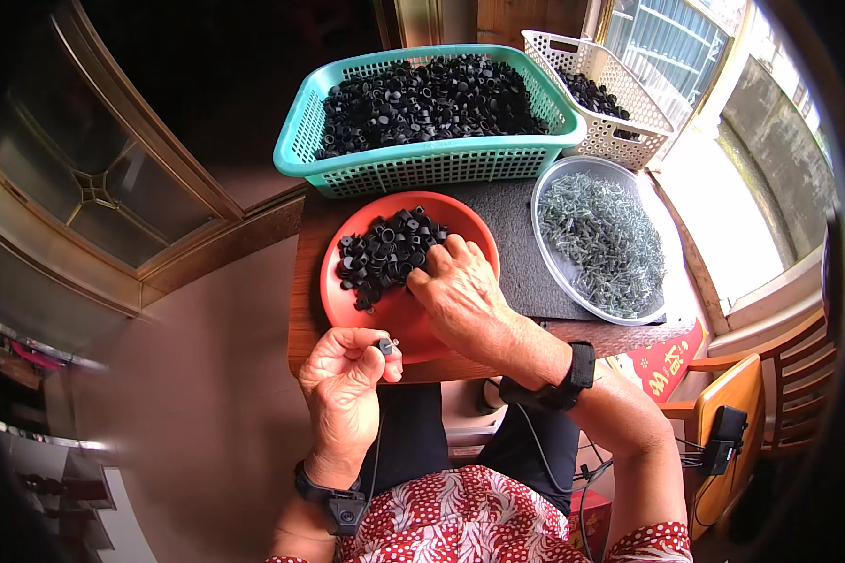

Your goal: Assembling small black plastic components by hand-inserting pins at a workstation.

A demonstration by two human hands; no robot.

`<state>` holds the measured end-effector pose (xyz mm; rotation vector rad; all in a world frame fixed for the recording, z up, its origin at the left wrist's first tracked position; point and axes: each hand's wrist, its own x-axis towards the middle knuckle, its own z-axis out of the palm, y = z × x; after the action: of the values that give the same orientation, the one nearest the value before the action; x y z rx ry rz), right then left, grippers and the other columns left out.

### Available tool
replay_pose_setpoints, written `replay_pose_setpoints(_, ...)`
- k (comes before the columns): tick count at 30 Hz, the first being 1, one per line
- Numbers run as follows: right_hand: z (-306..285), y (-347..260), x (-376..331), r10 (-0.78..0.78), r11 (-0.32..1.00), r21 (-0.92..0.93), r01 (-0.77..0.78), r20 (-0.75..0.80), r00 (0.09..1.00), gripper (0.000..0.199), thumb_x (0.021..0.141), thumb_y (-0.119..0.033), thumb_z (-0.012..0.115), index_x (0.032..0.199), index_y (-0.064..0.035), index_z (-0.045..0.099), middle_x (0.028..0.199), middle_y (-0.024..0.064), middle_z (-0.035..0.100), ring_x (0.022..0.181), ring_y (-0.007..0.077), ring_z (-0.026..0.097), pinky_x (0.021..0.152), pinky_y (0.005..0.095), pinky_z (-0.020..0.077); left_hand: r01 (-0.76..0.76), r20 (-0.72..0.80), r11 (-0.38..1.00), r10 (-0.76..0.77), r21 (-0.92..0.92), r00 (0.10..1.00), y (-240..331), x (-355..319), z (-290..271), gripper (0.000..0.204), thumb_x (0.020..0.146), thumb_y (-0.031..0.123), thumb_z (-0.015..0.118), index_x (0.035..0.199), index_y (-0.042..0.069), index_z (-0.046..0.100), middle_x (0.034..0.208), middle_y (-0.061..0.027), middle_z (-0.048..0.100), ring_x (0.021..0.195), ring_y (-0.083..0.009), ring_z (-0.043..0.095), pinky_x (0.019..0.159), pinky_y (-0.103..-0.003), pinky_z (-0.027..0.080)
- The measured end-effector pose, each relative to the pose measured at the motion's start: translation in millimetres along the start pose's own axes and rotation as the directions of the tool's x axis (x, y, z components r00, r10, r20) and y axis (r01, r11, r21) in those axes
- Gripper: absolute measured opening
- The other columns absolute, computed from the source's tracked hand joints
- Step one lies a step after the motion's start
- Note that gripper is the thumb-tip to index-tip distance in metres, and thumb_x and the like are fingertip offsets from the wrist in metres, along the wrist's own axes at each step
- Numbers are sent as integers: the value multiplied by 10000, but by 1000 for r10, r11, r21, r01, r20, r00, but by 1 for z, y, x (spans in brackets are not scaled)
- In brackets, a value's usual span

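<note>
My left hand (343, 380) is closed, pinching a small black plastic cap (383, 346) between thumb and fingers. A short metal piece (395, 343), like a screw, pokes out beside it. My right hand (460, 289) reaches over the red round tray (406, 355), its fingers curled at the edge of a heap of black plastic caps (390, 249). Its fingertips are partly hidden, so what they grip does not show. To the right stands a clear round bowl (541, 246) full of thin, shiny, pale pieces (606, 246) that look like screws.
At the back of the table (308, 291), a green basket (432, 159) holds many more black pieces. A white perforated basket (643, 131) with black parts stands behind the bowl. A dark grey mat (526, 281) lies under the bowl. A wooden chair (723, 403) is at right.
</note>
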<state>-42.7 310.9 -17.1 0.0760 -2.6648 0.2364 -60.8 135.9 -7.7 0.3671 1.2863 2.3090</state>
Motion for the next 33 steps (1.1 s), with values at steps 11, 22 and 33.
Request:
replay_pose_setpoints(11,-24,-6,-17,88,925,378,-46,-95,992,122,646,-98,644,755,-41,641,734,129,573,740,305,532,653,399,421,-55,-25,997,56,50,998,1,5,3,185,851,123,643,955,-11,571,826,-97,615,670,-151,543,669,-267,453)
replay_pose_setpoints(22,-42,-24,-37,231,581,804,-129,-11,973,154,740,-115,701,829,-12,631,767,142,605,742,317,562,671,403,462,-97,-43,990,102,102,994,-5,5,20,188,877,127,619,994,-5,554,887,-84,616,714,-133,576,680,-241,477)
replay_pose_setpoints(33,-31,-54,-53,581,324,929,-177,-48,812,201,768,-54,693,939,8,607,781,108,582,708,239,561,613,326,453,-131,-40,985,136,116,990,-6,0,30,175,865,95,630,985,-6,552,907,-64,607,784,-121,577,774,-242,470)
